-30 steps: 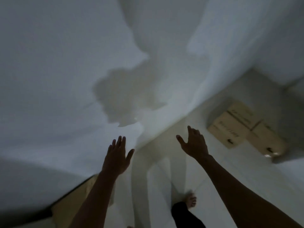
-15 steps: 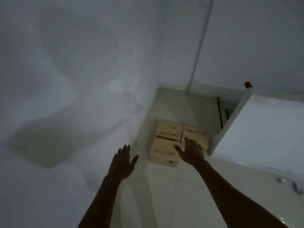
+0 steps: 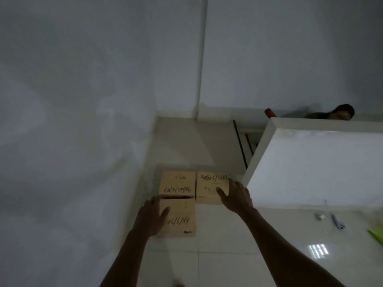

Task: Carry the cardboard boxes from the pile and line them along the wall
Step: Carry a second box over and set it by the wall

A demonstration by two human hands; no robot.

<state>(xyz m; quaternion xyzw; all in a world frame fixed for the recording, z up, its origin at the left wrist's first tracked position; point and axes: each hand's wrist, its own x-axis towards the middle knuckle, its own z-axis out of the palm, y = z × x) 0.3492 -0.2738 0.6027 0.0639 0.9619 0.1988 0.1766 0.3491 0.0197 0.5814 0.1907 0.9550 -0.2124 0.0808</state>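
We look down at three cardboard boxes on the pale tiled floor, set close to the white wall on our left. The nearest box sits just in front of the far left box, with a thin dark gap between them. The far right box stands just beside the far left one, their sides almost touching. All three carry handwritten numbers on top.

Our left hand is spread open with the fingers apart, over the left edge of the nearest box; it holds nothing, and we cannot tell whether it touches the cardboard. Our right hand is also open, fingers spread, over the right part of the far right box, gripping nothing; whether it rests on the box we cannot tell.

To the right a white cabinet stands near the far right box. Beyond its top edge we see part of another person and a small reddish object. On the floor at the far right lie a few small items, too blurred to name, and a yellow-green scrap at the edge.
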